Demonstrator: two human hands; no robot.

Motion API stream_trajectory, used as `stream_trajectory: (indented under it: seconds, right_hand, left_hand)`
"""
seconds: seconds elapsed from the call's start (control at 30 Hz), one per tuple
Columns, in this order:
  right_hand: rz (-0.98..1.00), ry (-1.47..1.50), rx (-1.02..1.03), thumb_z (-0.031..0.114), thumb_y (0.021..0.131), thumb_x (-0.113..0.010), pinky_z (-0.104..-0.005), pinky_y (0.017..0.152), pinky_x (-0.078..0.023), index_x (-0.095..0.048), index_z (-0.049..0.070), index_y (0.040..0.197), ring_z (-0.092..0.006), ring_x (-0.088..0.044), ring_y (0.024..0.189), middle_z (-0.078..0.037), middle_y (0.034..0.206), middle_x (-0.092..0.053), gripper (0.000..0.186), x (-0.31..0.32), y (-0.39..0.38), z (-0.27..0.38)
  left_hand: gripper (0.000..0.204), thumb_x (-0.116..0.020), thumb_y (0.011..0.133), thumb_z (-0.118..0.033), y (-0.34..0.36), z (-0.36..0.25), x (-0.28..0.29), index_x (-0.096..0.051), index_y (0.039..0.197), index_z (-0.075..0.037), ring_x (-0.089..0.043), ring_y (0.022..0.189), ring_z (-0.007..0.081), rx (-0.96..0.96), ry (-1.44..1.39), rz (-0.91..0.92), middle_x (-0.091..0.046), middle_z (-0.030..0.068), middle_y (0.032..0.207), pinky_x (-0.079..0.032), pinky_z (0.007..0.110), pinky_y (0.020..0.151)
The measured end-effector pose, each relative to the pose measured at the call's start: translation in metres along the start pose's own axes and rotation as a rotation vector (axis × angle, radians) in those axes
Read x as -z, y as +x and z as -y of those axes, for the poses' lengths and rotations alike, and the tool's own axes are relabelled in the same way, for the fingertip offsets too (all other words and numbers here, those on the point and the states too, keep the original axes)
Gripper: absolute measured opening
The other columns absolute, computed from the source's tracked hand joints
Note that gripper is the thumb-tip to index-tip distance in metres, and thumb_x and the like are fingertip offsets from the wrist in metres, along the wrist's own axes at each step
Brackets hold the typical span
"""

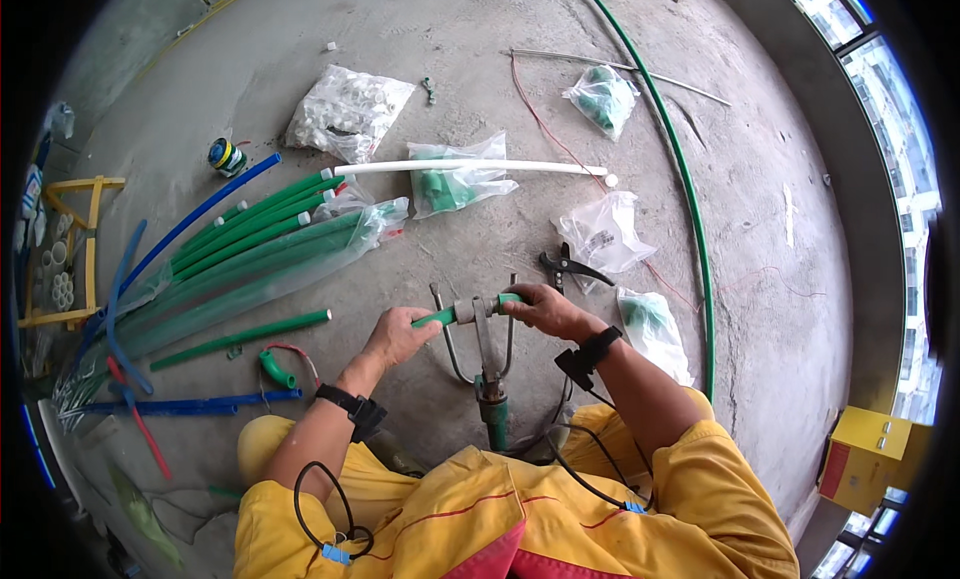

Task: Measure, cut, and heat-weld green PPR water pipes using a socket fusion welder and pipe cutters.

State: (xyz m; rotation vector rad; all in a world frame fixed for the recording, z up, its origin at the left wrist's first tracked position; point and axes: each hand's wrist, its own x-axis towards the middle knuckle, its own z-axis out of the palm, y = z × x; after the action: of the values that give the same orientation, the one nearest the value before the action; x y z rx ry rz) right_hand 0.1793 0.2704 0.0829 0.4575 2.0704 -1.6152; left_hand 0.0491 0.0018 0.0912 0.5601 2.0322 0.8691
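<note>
A pipe fusion welder (488,354) stands upright in front of me, with a flat metal heating plate, grey sockets, a bent metal stand and a green handle at the bottom. My left hand (396,336) is closed round a short green plastic pipe (436,318), whose end meets the left socket. On the other side, my right hand (550,311) grips a green pipe fitting (509,299) against the right socket. Its exact shape is mostly hidden by the fingers. Both forearms reach in from below, with black straps at the wrists.
Black-handled pipe cutters (572,267) lie beyond my right hand. Bundled green pipes (265,231), a white pipe (470,165) and blue pipes (205,203) lie ahead and left. Bags of white fittings (352,107) and green fittings (602,101) rest on concrete. A long green pipe (690,194) curves along the right.
</note>
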Motion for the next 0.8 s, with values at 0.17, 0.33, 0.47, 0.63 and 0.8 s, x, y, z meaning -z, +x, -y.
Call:
stream_trajectory:
  seconds: [0.17, 0.33, 0.47, 0.63, 0.8]
  right_hand:
    - [-0.055, 0.041, 0.072, 0.035, 0.091, -0.065, -0.0331, 0.079, -0.048, -0.06, 0.0, 0.116, -0.0169, -0.059, 0.088, -0.012, 0.093, -0.067, 0.043, -0.013, -0.055, -0.003]
    - [-0.041, -0.042, 0.063, 0.037, 0.091, -0.065, -0.0338, 0.081, -0.049, -0.059, -0.001, 0.119, -0.02, -0.061, 0.09, -0.015, 0.098, -0.067, 0.047, -0.02, -0.072, 0.011]
    - [0.033, 0.038, 0.076, 0.039, 0.089, -0.065, -0.0334, 0.081, -0.049, -0.059, -0.002, 0.119, -0.0206, -0.062, 0.089, -0.015, 0.098, -0.066, 0.051, -0.016, -0.08, -0.001]
    - [0.041, 0.054, 0.085, 0.039, 0.09, -0.065, -0.0325, 0.079, -0.049, -0.06, -0.002, 0.117, -0.0185, -0.06, 0.088, -0.014, 0.095, -0.066, 0.049, -0.021, -0.083, 0.004]
    - [-0.036, 0.01, 0.085, 0.036, 0.091, -0.065, -0.0332, 0.074, -0.048, -0.06, -0.001, 0.114, -0.0188, -0.06, 0.081, -0.014, 0.088, -0.065, 0.044, -0.025, -0.082, 0.009]
  left_hand:
    - [0.035, -0.065, 0.083, -0.032, -0.045, -0.036, -0.012, -0.07, 0.103, -0.003, -0.067, 0.079, 0.028, -0.052, 0.024, 0.025, -0.069, 0.0177, 0.085, -0.051, 0.035, 0.074]
    - [0.036, -0.067, 0.083, -0.028, -0.067, -0.028, -0.019, -0.067, 0.104, 0.002, -0.067, 0.078, 0.0241, -0.092, 0.005, 0.016, -0.069, 0.019, 0.088, -0.051, 0.035, 0.074]
    - [0.036, -0.067, 0.084, -0.028, -0.072, -0.033, -0.022, -0.067, 0.103, 0.002, -0.068, 0.08, 0.0266, -0.147, -0.026, 0.059, -0.069, 0.0194, 0.089, -0.051, 0.034, 0.074]
    - [0.037, -0.067, 0.087, -0.03, -0.068, -0.024, -0.023, -0.066, 0.103, 0.003, -0.068, 0.082, 0.0281, -0.207, -0.062, 0.055, -0.069, 0.0204, 0.089, -0.051, 0.034, 0.075]
    - [0.032, -0.067, 0.086, -0.027, -0.058, -0.024, -0.017, -0.067, 0.104, 0.0, -0.067, 0.084, 0.0355, -0.227, -0.075, 0.072, -0.067, 0.0229, 0.09, -0.052, 0.036, 0.072]
